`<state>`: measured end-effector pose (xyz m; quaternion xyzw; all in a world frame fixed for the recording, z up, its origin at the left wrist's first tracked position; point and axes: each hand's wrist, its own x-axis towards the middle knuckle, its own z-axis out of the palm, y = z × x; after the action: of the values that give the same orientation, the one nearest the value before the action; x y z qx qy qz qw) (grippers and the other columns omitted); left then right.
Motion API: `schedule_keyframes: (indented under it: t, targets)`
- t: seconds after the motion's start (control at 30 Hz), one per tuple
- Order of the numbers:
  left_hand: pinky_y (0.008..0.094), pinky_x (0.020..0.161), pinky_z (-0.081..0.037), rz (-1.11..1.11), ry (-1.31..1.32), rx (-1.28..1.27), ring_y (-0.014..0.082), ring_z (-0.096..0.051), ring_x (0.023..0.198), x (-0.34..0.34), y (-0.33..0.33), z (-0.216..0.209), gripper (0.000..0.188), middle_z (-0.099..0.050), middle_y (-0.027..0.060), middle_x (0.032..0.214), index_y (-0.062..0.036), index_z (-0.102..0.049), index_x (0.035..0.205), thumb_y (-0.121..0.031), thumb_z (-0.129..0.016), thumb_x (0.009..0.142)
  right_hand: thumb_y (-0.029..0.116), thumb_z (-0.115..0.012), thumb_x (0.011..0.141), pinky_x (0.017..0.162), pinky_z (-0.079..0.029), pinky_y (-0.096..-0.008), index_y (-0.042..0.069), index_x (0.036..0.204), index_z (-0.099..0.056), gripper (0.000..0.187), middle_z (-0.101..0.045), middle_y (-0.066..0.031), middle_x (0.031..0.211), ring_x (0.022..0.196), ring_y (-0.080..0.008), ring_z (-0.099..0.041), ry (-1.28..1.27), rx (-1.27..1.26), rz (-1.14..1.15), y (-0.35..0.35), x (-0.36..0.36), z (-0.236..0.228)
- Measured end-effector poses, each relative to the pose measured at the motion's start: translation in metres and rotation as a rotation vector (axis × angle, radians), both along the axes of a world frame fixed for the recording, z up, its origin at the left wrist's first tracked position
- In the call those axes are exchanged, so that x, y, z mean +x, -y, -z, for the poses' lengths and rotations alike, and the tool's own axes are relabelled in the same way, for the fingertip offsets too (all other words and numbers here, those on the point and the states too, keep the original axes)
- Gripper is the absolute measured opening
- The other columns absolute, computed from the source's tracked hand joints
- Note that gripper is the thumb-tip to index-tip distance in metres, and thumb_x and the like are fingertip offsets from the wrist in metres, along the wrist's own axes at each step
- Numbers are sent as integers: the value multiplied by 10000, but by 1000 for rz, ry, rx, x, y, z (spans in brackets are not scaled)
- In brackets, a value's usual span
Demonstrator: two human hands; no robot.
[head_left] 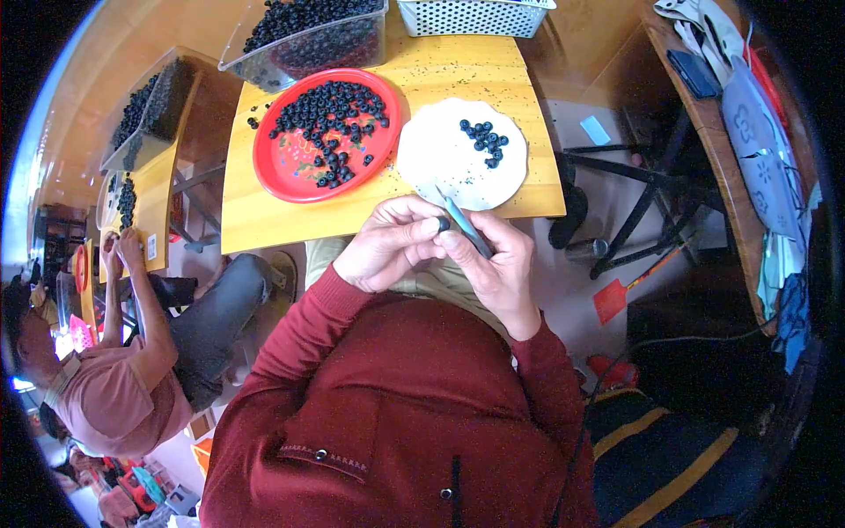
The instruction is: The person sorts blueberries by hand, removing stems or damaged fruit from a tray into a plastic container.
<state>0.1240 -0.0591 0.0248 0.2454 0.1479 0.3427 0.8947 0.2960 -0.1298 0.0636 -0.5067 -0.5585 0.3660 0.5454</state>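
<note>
Just past the table's near edge, my left hand (393, 238) pinches a small dark round piece (443, 224) that looks like a blueberry. My right hand (499, 264) meets it there, closed round a slim teal-handled tool (466, 225) with a thin pointed tip aimed away from me. The right thumb is close against the dark piece. Beyond my hands, a white scalloped plate (431, 145) holds a small group of similar dark pieces (493, 141). To its left, a red round plate (264, 167) carries many more of them (330, 106).
A clear plastic bin (352, 53) full of dark pieces stands at the far left of the wooden table (264, 224), beside a white perforated basket (475, 18). Dark crumbs dot the tabletop. At left, another person (132, 370) works at a table. A cluttered wooden bench (704, 132) runs along the right.
</note>
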Motion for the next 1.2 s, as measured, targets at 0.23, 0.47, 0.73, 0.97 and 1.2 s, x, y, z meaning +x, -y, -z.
schedule_keyframes:
  t: [0.23, 0.47, 0.73, 0.97, 1.2]
  targets:
    - [324, 752, -576, 65, -65, 165, 186, -681, 813, -7, 3, -10, 124, -694, 106, 920, 5, -665, 1021, -21, -652, 900, 167, -680, 922, 548, -412, -209, -31, 956, -695, 202, -609, 49, 701, 626, -19, -504, -145, -154, 123, -10, 12, 23]
    - [270, 717, -518, -455, -1043, 1102, 129, -654, 773, -37, -43, -14, 93, -700, 69, 845, -9, -709, 898, -31, -733, 811, 173, -698, 900, 513, -333, -208, -35, 922, -695, 209, -537, 69, 653, 597, -15, -426, 15, -42, 427, -19, 57, 60]
    - [373, 699, -535, -572, -1583, 1396, 283, -672, 786, -67, -75, -21, 121, -671, 131, 875, -32, -704, 910, -75, -700, 797, 152, -688, 891, 588, -412, -228, -51, 929, -693, 207, -610, 19, 710, 659, -41, -496, 18, -183, 520, 8, 72, 76]
    - [401, 735, -537, -413, -1171, 1615, 321, -663, 845, 13, -58, -16, 163, -669, 134, 917, -56, -699, 951, -127, -693, 804, 139, -679, 894, 609, -432, -229, -55, 953, -693, 203, -619, 17, 746, 684, -49, -517, -16, -160, 556, 29, 74, 92]
    - [448, 736, -527, -240, -1200, 1727, 346, -645, 864, 83, -68, -3, 207, -647, 152, 903, -48, -688, 976, -130, -658, 788, 143, -688, 890, 621, -434, -220, -42, 974, -702, 203, -615, 35, 762, 689, -41, -516, -104, -249, 611, 54, 79, 95]
